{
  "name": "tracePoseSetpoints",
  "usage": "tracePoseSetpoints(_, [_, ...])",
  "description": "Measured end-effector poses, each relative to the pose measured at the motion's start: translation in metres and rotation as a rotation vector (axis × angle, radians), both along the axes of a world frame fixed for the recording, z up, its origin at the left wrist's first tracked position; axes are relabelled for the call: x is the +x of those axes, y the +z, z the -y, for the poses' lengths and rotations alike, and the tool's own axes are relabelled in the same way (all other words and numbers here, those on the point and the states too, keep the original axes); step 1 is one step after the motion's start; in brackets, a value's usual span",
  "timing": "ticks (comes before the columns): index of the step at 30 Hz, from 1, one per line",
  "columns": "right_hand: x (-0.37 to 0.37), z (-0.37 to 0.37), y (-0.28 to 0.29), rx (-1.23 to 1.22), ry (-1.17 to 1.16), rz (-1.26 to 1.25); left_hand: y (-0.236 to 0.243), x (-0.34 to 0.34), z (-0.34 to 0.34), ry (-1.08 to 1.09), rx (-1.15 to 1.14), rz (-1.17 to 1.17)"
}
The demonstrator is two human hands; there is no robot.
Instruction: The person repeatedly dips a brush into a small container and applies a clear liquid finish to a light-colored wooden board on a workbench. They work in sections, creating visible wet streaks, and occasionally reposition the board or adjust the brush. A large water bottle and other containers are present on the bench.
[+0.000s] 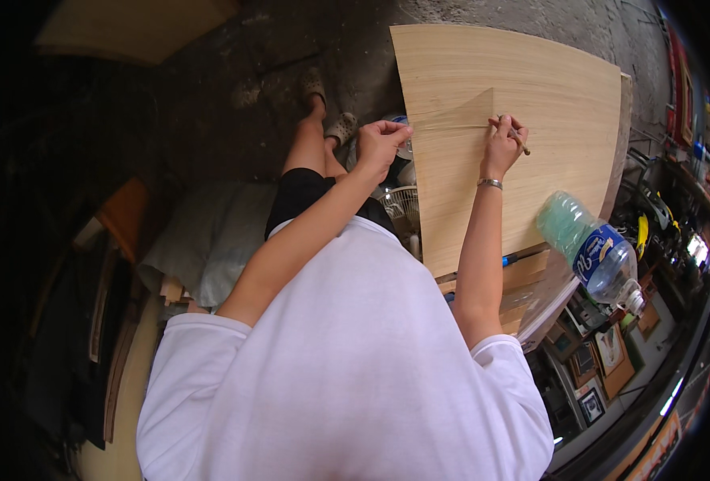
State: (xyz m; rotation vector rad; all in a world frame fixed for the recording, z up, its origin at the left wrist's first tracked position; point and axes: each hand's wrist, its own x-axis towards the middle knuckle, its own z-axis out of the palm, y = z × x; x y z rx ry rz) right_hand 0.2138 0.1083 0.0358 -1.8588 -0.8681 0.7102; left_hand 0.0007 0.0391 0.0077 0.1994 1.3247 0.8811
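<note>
My left hand (381,148) is closed in a pinch just off the left edge of a pale wooden board (547,80). Whatever lies between its fingertips is too small to make out. Over the board, my right hand (505,148) grips a slim, brownish pencil-like stick (520,142), its rear end poking out past the fingers. A faint, darker triangle (471,112) stretches across the wood from near my left fingertips to my right hand. I cannot tell whether it is a see-through sheet or a shadow.
Tilted on the board's near right corner lies a large clear bottle (599,252) with a blue label. Below the board's left edge stands a white basket-like item (401,200). Grey sheeting (219,240) covers something at left. Shelves and framed pictures (590,405) crowd the right.
</note>
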Motion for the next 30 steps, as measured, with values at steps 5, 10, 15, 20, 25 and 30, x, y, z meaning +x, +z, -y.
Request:
tracePoseSetpoints(5, [-0.003, 0.001, 0.002, 0.017, -0.004, -0.107, 0.002, 0.005, 0.001, 0.079, -0.015, -0.096])
tracePoseSetpoints(10, [-0.006, 0.004, 0.0, 0.017, 0.056, -0.065, 0.001, 0.01, 0.001, 0.135, -0.019, -0.155])
tracePoseSetpoints(15, [-0.01, 0.006, 0.004, -0.021, 0.094, 0.005, -0.003, 0.008, -0.002, 0.123, 0.002, -0.144])
tracePoseSetpoints(20, [-0.019, 0.013, 0.015, 0.042, 0.241, 0.294, -0.002, 0.002, 0.01, 0.092, 0.043, -0.077])
tracePoseSetpoints(25, [-0.044, 0.034, 0.019, -0.127, 0.861, 0.118, 0.001, -0.002, 0.033, 0.115, -0.022, 0.003])
tracePoseSetpoints(30, [-0.057, 0.031, 0.02, -0.152, 1.027, 0.245, 0.002, -0.002, 0.034, 0.104, 0.045, -0.042])
